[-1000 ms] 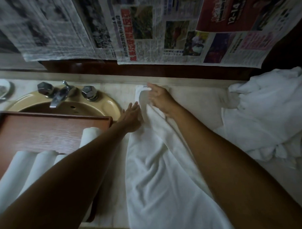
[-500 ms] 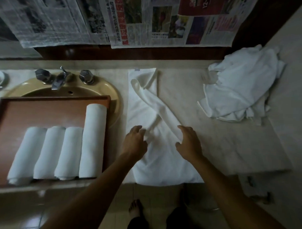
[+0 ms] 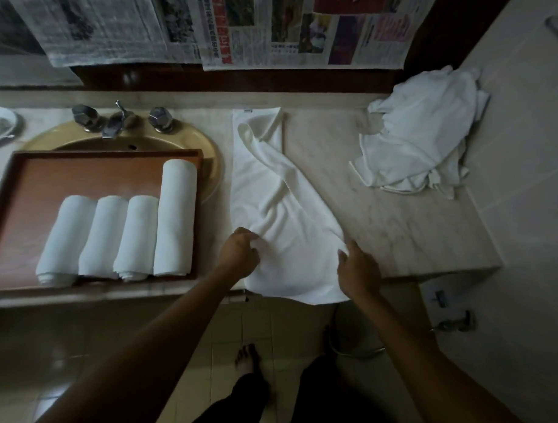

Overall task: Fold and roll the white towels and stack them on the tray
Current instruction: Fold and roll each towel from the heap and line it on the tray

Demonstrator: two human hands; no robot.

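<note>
Towel being worked (image 3: 272, 195) lies flat-ish on the counter (image 3: 381, 221), between the sink (image 3: 191, 138) and the loose pile of unfolded towels (image 3: 422, 137) at the far right corner. Its long axis runs near-to-far: far end just short of the back edge, near end draped over the front edge. Not a clean strip, since the right side is folded over on a diagonal, so it's narrow at the far end and widens toward the front edge. Both hands are at the near end. Left hand (image 3: 239, 256) has fingers curled, bunching cloth at the towel's left near part. Right hand (image 3: 358, 271) pinches the towel's right edge where the diagonal fold meets the front edge. The towel extends straight away from both hands, and neither is clearly nearer; the left sits on the cloth, the right at its border. My read: the fold isn't squared yet, and the right edge probably needs pulling across toward the left so both long edges run parallel to that near-far axis before rolling from the front edge toward the back. Tray (image 3: 83, 173) sits left, partly over the sink, holding four rolled towels (image 3: 118, 234) side by side along its near edge, axes also near-to-far; the rightmost is longer. The left hand is the nearer one for the later transfer.
</note>
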